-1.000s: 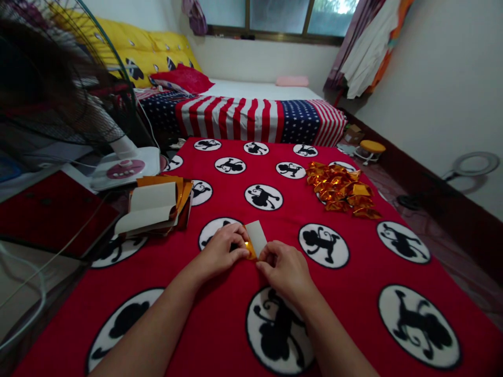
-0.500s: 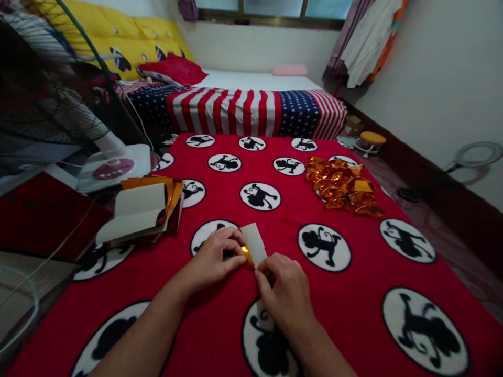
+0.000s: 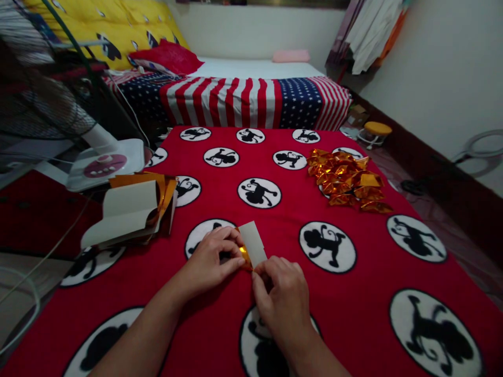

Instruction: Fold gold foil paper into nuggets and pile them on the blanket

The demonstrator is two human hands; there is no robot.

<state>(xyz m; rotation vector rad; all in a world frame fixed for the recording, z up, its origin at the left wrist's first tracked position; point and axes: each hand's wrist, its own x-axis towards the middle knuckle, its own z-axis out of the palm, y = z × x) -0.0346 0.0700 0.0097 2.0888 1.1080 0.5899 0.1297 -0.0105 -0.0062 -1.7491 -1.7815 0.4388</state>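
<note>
Between my hands is a small folded sheet of gold foil paper (image 3: 253, 243), its pale backing up and a shiny gold strip along its left side. My left hand (image 3: 220, 256) pinches the gold edge between thumb and fingers. At the near corner of the sheet, the thumb and forefinger of my right hand (image 3: 281, 285) are pressed together on the paper. Both hands rest low over a red cloth (image 3: 220, 335) with black monkey figures in white circles. The fingertips partly hide the folds.
A stack of foil paper sheets (image 3: 128, 207) lies on the left, beside a fan base (image 3: 106, 163). Several folded gold foil pieces (image 3: 346, 180) are heaped at the right. Behind stands a bed with a striped and starred cover (image 3: 231, 102); a yellow stool (image 3: 377, 129) is at the far right.
The view has tipped slightly downward, so the surroundings sit higher and more spread out. Both hands keep their pinch on the foil paper, with hardly any visible movement.
</note>
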